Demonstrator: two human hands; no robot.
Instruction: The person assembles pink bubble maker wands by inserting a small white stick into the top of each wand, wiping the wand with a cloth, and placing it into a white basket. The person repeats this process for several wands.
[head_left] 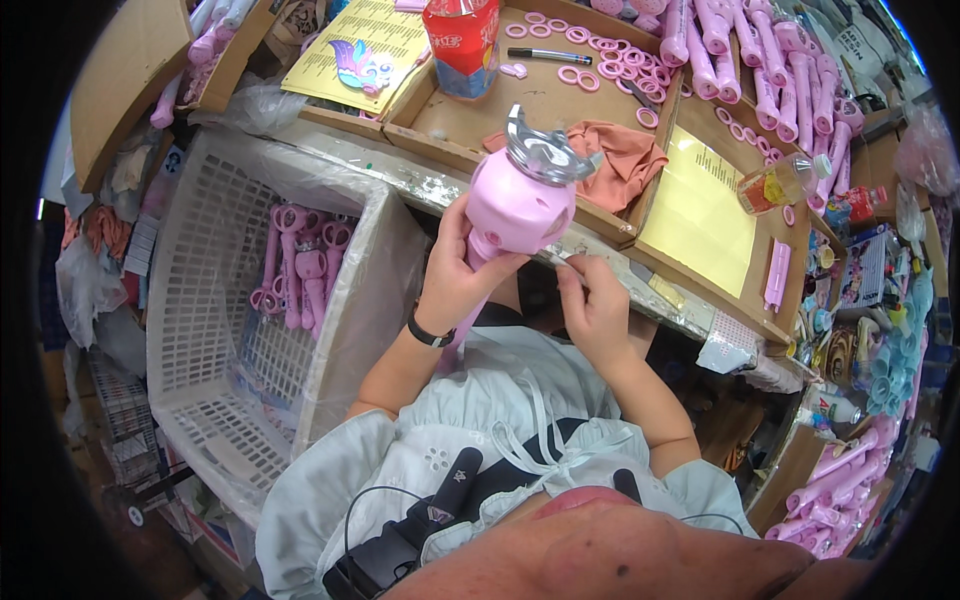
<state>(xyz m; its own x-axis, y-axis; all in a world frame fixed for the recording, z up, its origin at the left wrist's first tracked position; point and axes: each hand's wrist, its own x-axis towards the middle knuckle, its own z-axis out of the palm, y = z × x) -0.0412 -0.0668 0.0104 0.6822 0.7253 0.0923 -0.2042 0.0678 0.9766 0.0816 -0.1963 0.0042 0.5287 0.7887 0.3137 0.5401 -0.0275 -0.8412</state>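
Note:
My left hand [467, 268] is wrapped round the neck of a pink toy wand [520, 205], just below its large round head. A shiny silver crown piece [548, 150] sits on top of the head, tilted toward the right. The wand's handle runs down past my left wrist. Close to the underside of the head, my right hand [592, 305] is closed in a pinch. A small thin pale tip shows at its fingers, too small to name. An orange-pink cloth [615, 165] lies behind the wand.
At the left stands a white plastic basket [170, 300] with pink wands [305, 265] inside. On the bench are a cardboard tray holding pink rings [625, 65], a marker [549, 55], a red container [462, 50], yellow sheets [705, 215] and a bottle [783, 183]. Wands [790, 60] pile up far right.

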